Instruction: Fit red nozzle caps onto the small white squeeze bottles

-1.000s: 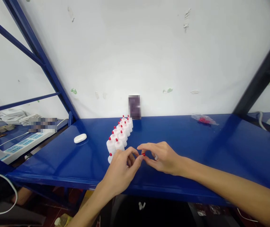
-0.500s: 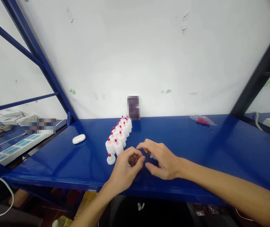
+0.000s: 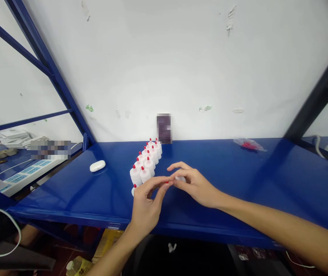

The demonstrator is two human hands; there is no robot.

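My left hand (image 3: 149,203) pinches a small red cap (image 3: 166,182) between thumb and forefinger. Touching its fingertips is my right hand (image 3: 200,188), closed on a white nozzle lid (image 3: 180,179) whose tip points left. Several white bottles with red-tipped lids (image 3: 145,174) stand upright in two rows, running from beside my left hand back towards the wall. In front of them sits a loose white lid with a red tip (image 3: 135,186), partly hidden behind my left hand.
A white oval case (image 3: 97,166) lies left on the blue table (image 3: 210,157). A clear bag with red pieces (image 3: 249,145) is at the back right. A blurred dark upright object (image 3: 164,128) stands against the wall.
My hands have come together, fingertips touching. The red cap and the white lid now show between them. The view has shifted slightly.
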